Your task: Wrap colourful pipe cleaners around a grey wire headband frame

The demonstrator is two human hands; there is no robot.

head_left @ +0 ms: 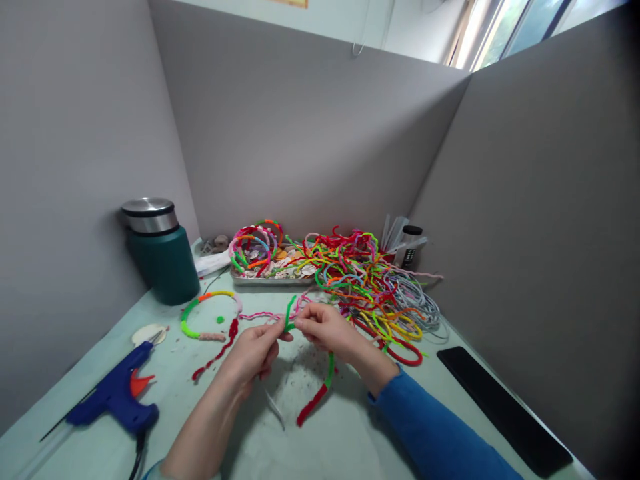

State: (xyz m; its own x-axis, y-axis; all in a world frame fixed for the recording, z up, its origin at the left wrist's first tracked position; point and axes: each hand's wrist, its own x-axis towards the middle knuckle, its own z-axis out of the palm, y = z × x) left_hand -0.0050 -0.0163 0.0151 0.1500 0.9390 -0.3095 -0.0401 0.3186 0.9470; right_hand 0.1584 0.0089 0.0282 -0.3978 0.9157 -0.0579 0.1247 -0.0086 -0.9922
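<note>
Tight 2-sided pinch on green chenille stem (290,305)

Remote feed: I see left hand (257,353) and right hand (333,327) both clamped on the stem, fingertips nearly meeting, 1 end poking up above the table (350,453). Gripped from 2 sides, I'd guess, for steadiness. Red-and-green fuzzy length (313,405) hangs below the right hand, pale grey strand (273,404) below the left; can't tell if joined. Chenille pile (350,260) sits beyond, probably for easy reach; glue gun (113,393) lies left, likely parked.
</note>
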